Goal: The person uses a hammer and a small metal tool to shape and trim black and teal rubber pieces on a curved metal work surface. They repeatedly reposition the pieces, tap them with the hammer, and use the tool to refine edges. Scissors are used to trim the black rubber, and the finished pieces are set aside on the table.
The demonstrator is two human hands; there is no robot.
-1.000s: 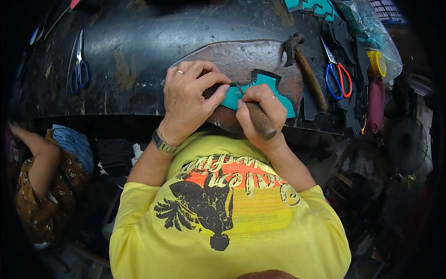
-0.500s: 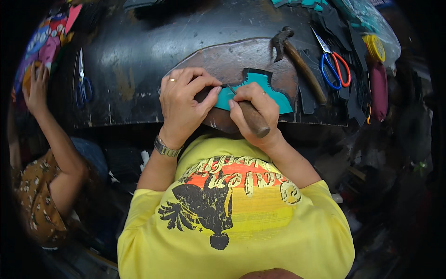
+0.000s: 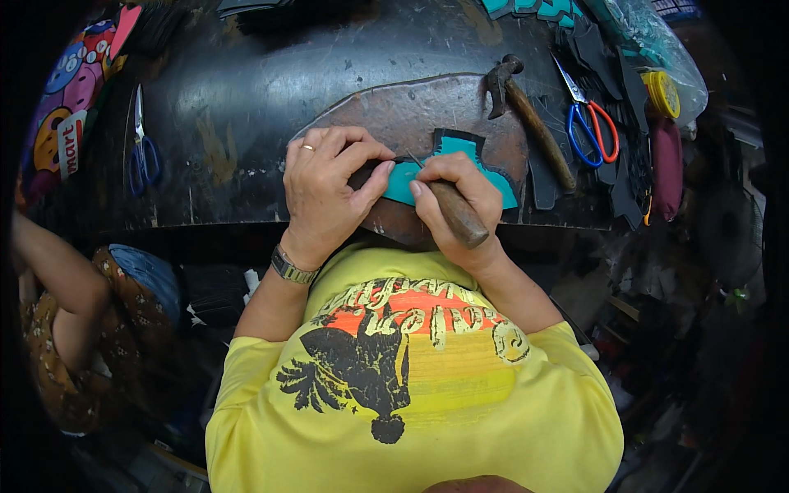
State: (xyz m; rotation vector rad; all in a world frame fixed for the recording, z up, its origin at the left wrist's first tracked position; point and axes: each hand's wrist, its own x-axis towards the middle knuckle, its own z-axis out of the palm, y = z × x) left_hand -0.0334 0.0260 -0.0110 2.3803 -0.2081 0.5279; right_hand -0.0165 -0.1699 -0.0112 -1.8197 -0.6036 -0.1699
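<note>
A teal piece with black edges point(image 3: 402, 182), shaped like a shoe upper, lies flat on a worn brown board point(image 3: 394, 107) at the table's near edge. The thumb and forefinger of my left hand point(image 3: 327, 187) pinch its dark left edge. My right hand point(image 3: 470, 193) is closed around the wooden handle of an awl point(image 3: 461, 218). The awl's thin metal shank points up and left, close to the piece's upper edge near my left fingertips. Whether the tip touches the material cannot be made out.
A claw hammer point(image 3: 538, 127) rests across the board's right edge. Beside it lie red-and-blue scissors point(image 3: 593, 135), dark cut pieces point(image 3: 545, 182), a yellow round container point(image 3: 662, 94) and a maroon pouch point(image 3: 668, 172). Blue-handled scissors point(image 3: 143, 160) lie left. Another person's arm point(image 3: 70, 283) is at far left.
The other person's hand has drawn back from the colourful bag at the left. My right hand and the awl have shifted slightly right and down; my left hand keeps its pinch.
</note>
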